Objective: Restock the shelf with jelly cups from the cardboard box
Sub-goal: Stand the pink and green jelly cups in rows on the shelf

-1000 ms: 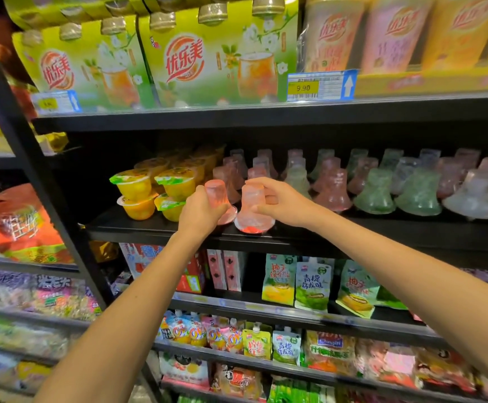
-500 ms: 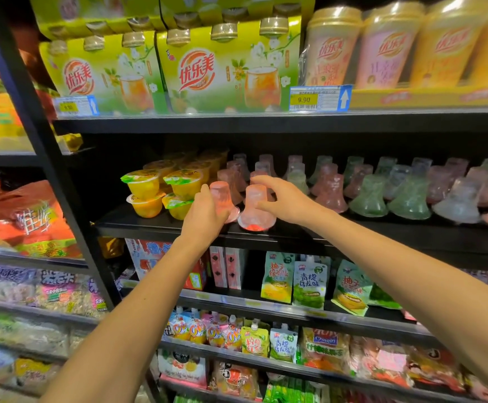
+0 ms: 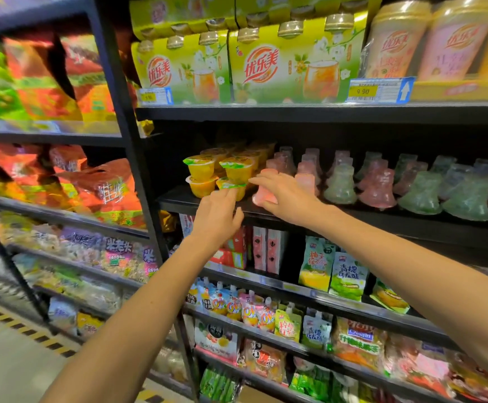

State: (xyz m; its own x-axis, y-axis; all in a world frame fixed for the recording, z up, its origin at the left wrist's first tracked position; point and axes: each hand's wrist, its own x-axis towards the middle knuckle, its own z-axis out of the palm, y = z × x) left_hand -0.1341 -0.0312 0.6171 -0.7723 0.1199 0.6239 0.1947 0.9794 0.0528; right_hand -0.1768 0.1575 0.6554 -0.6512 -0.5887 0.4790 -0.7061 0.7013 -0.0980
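Note:
The black shelf (image 3: pixel 382 225) carries rows of bell-shaped jelly cups in pink, green and clear tones (image 3: pixel 420 196). At its front edge stands a pink jelly cup (image 3: pixel 262 196), and my right hand (image 3: pixel 286 194) lies over it with the fingers wrapped around its top. A second pink cup (image 3: pixel 306 181) stands just behind that hand. My left hand (image 3: pixel 218 218) is lower and to the left, holding nothing, with its fingertips up against the lower yellow fruit cup (image 3: pixel 231 187). No cardboard box shows in this view.
Stacked yellow fruit jelly cups (image 3: pixel 200 170) fill the shelf's left end beside the black upright post (image 3: pixel 138 170). Green drink multipacks (image 3: pixel 289 68) sit on the shelf above. Pouches (image 3: pixel 347 276) hang on the shelves below, and snack bags (image 3: pixel 103 193) fill the left bay.
My left hand has let go of its pink cup and dropped lower, toward the yellow cups. My right hand has shifted onto the front pink cup. The view has swung to the left.

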